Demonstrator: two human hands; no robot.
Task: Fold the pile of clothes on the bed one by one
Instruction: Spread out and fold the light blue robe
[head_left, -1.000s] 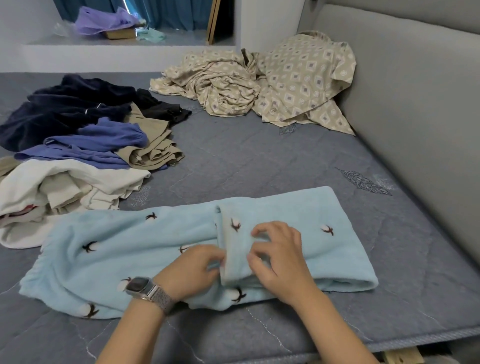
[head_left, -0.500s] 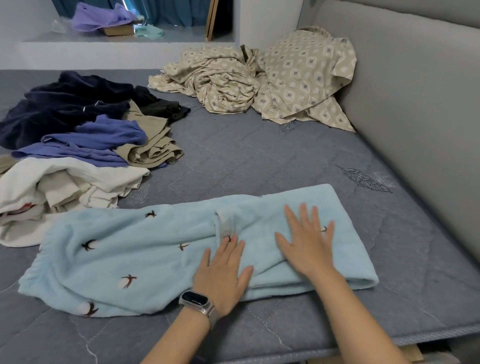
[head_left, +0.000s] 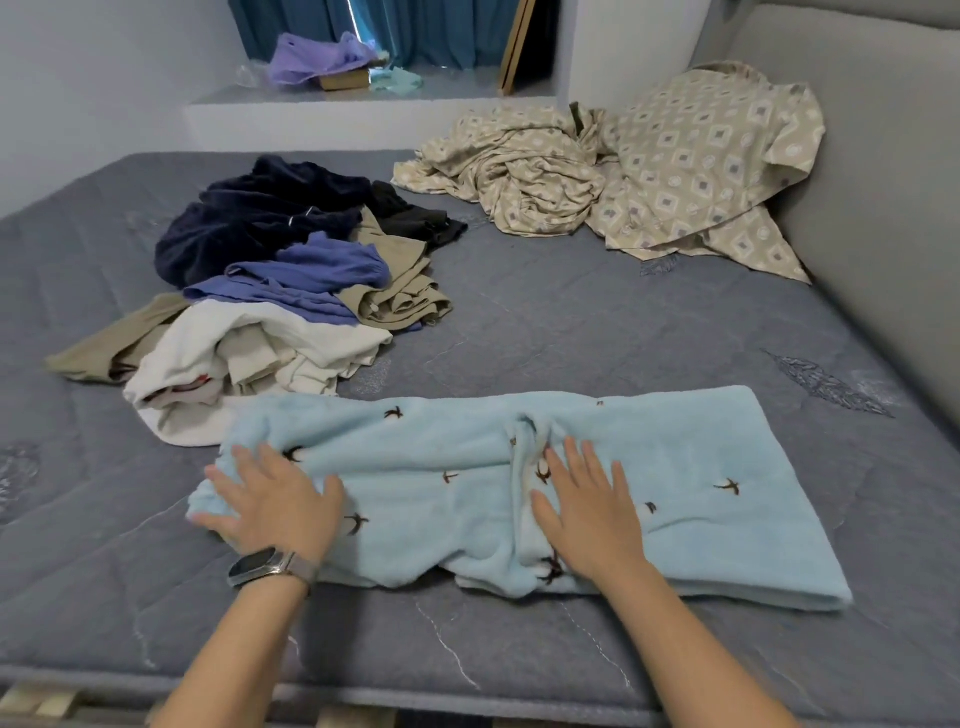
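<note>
From the head camera, a light blue fleece garment with small dark bird motifs lies stretched across the near edge of the grey quilted mattress. It looks like pyjama trousers, though that is a guess from the shape. The left hand, a watch on its wrist, rests flat on the garment's left end with fingers spread and straight, holding nothing. The right hand lies flat near the garment's middle, just beside a bunched ridge of cloth, fingers likewise straight and gripping nothing.

Beyond the garment's left end sits the unfolded pile of clothes: a white piece touching the blue fleece, then khaki, purple-blue, navy and black items. Well beyond the garment's right end, against the grey headboard, lies a crumpled beige patterned sheet.

The step in hand appears to be smoothing this garment flat on the mattress before a cross fold. The next move likely calls for flattening the ridge by the right hand, then pinching one end and carrying it over to meet the other, edges aligned.
</note>
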